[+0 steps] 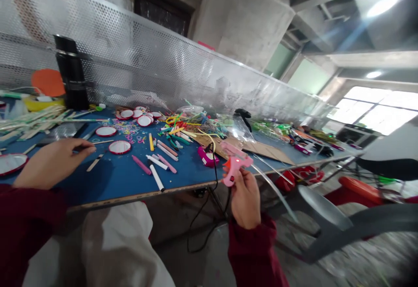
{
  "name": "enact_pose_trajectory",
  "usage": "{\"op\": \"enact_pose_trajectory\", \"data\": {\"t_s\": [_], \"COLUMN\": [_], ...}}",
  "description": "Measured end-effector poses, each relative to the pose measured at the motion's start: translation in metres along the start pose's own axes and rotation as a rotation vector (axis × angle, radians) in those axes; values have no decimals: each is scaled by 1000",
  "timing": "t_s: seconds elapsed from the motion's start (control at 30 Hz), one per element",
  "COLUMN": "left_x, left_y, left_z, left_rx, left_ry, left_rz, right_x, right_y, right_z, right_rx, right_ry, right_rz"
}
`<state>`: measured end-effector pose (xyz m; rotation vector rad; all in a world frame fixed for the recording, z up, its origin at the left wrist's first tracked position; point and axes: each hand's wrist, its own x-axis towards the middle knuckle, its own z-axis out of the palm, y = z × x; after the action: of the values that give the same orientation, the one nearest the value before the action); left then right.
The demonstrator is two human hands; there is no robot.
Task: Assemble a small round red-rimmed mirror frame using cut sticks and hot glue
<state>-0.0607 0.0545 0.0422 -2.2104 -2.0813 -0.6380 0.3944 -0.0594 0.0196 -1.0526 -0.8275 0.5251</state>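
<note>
My right hand is wrapped round the grip of a pink hot glue gun, held upright just off the front edge of the blue table. A clear glue stick juts from the gun's back, and its black cord hangs down past the table edge. My left hand rests on the table at the left, fingers closed in a pinch on a thin dark stick-like thing I cannot name. A small round red-rimmed mirror and a flat wooden stick lie just right of that hand.
Several coloured sticks, more round mirrors, rubber bands and cardboard litter the table. A black cylinder stands at the back left against a perforated metal screen. A grey chair and red stool stand right.
</note>
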Motion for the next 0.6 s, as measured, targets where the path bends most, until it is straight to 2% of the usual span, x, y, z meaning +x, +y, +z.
{"op": "enact_pose_trajectory", "data": {"t_s": [0.07, 0.17, 0.3, 0.43, 0.6], "left_x": [-4, -7, -10, -16, -23], "left_y": [-4, -13, -22, -27, -28], "left_z": [-1, 0, -1, -6, -13], "left_rx": [-6, -58, -83, -94, -142], "left_ry": [7, 14, 28, 48, 7], "left_rz": [-14, -8, 2, 1, -41], "right_x": [-13, -18, 8, 44, 68], "right_y": [0, 7, 27, 49, 69], "right_z": [36, 83, 126, 146, 150], "right_rx": [50, 52, -43, -199, -227], "right_ry": [-93, -193, -264, -256, -286], "right_rz": [69, 96, 98, 183, 236]}}
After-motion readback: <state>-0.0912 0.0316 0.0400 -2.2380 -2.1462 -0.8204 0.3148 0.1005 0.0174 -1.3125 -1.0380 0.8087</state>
